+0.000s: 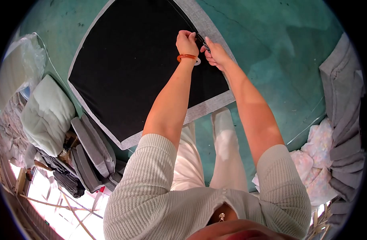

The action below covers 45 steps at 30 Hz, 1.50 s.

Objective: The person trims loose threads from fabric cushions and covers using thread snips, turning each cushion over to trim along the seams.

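Note:
A large cushion-like piece (127,52) with a black underside and a grey fabric border (211,102) lies in front of me. A dark stitched strip, which looks like a zipper (182,18), runs along its right side. My left hand (187,42), with an orange bangle at the wrist, is closed in a pinch at this strip; its fingertips hide what they hold. Close beside it, my right hand (217,55) grips a small dark tool (207,47), its kind not clear, pointed toward the strip.
Green floor (271,60) surrounds the piece. On the left are a pale padded cushion (49,114), grey cushions (91,146) and clear plastic (33,58). Grey upholstered pieces (341,92) and bags of pale multicoloured filling (317,152) stand on the right.

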Motion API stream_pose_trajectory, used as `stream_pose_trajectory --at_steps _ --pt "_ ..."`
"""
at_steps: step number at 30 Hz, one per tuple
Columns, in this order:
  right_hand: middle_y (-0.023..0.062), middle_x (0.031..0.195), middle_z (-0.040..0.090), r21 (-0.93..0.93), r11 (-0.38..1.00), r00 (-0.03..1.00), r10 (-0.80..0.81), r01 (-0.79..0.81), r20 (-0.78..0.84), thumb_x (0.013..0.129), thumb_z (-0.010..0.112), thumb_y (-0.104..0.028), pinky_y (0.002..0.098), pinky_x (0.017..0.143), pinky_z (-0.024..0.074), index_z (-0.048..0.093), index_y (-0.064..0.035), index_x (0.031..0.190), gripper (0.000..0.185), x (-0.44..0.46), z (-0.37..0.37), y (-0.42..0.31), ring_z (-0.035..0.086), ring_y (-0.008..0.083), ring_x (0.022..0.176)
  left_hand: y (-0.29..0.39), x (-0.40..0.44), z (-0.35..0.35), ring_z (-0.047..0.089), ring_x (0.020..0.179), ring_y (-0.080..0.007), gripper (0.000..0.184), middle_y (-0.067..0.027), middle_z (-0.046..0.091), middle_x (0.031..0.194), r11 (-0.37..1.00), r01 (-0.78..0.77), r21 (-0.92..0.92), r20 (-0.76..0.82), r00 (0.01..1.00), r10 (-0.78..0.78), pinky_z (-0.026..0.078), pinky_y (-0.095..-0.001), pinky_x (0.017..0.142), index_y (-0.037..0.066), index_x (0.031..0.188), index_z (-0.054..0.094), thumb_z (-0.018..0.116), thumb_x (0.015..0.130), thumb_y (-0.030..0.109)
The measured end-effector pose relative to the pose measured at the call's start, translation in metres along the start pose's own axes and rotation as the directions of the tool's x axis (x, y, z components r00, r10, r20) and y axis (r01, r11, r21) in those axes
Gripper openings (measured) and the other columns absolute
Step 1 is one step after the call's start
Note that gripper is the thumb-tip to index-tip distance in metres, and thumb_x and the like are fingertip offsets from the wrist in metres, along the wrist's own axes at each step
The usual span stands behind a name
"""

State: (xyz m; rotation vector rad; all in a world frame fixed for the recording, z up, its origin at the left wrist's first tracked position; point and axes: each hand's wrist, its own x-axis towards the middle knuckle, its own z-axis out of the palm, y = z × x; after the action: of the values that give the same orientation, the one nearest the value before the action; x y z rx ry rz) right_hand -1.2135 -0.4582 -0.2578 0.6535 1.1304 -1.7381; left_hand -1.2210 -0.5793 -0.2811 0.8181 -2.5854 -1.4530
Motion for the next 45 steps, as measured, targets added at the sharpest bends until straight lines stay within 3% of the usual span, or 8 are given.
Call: stream_pose_trajectory --at_steps 16,28,39,42,43,45 --pt "-0.0052 0.048 0.032 0.019 0.999 0.999 0.033 -0.034 0.037 0.093 0.036 -0.048 0.0200 0.032 0.0191 0.048 -0.0026 0.083 0.048 0.002 -0.006 -0.008 0.025 0.0050 0.034 -0.006 0.002 0.001 0.062 0.061 -0.0153 0.013 -0.0082 0.059 0.067 1.000 -0.001 0.009 -0.001 1.000 0.001 0.047 -0.0269 0.056 -0.001 0.077 0.053 0.061 0.082 0.009" --pt "-0.0058 0.047 0.030 -0.072 0.997 0.998 -0.043 0.040 -0.041 0.092 0.039 -0.045 0.0229 0.034 0.0154 0.049 -0.0018 0.079 0.047 0.009 -0.004 -0.003 0.023 0.0056 0.035 -0.004 0.004 0.000 0.062 0.061 -0.0152 0.013 -0.0082 0.059 0.067 1.000 -0.024 0.006 0.009 1.000 0.024 0.047 -0.0267 0.056 -0.001 0.078 0.053 0.061 0.082 0.009" --pt "-0.0019 0.048 0.035 -0.253 0.963 0.967 -0.148 0.092 -0.209 0.090 0.044 -0.042 0.0244 0.032 0.0204 0.052 -0.0023 0.069 0.046 0.011 0.002 -0.002 0.031 0.0085 0.035 -0.009 0.006 0.001 0.062 0.062 -0.0152 0.012 -0.0081 0.060 0.068 1.000 -0.004 0.000 0.009 1.000 0.004 0.048 -0.0260 0.057 -0.001 0.079 0.053 0.060 0.083 0.009" --pt "-0.0025 0.048 0.034 -0.152 0.986 0.980 -0.100 0.074 -0.170 0.091 0.043 -0.042 0.0240 0.032 0.0196 0.051 -0.0018 0.071 0.046 -0.001 0.001 -0.002 0.029 0.0080 0.035 -0.001 0.010 -0.004 0.063 0.063 -0.0142 0.010 -0.0078 0.063 0.072 0.987 -0.058 -0.149 -0.092 0.995 0.045 0.048 -0.0242 0.061 -0.001 0.079 0.053 0.061 0.081 0.005" --pt "-0.0025 0.048 0.034 -0.153 0.985 0.980 -0.103 0.077 -0.170 0.091 0.043 -0.042 0.0240 0.032 0.0196 0.051 -0.0018 0.071 0.046 -0.004 0.002 -0.002 0.029 0.0080 0.035 0.004 0.015 -0.007 0.063 0.063 -0.0139 0.011 -0.0070 0.063 0.071 0.982 0.043 -0.186 -0.057 0.997 -0.055 0.048 -0.0238 0.061 -0.001 0.080 0.052 0.062 0.080 0.004" --pt "-0.0037 0.048 0.032 -0.051 0.993 0.985 -0.116 0.110 -0.128 0.091 0.042 -0.043 0.0234 0.032 0.0183 0.051 -0.0016 0.073 0.046 -0.009 0.001 -0.002 0.027 0.0069 0.035 0.014 0.026 -0.010 0.063 0.065 -0.0176 0.010 -0.0085 0.061 0.065 0.996 0.051 -0.070 -0.009 0.999 -0.052 0.048 -0.0283 0.060 0.001 0.077 0.053 0.063 0.076 0.002"
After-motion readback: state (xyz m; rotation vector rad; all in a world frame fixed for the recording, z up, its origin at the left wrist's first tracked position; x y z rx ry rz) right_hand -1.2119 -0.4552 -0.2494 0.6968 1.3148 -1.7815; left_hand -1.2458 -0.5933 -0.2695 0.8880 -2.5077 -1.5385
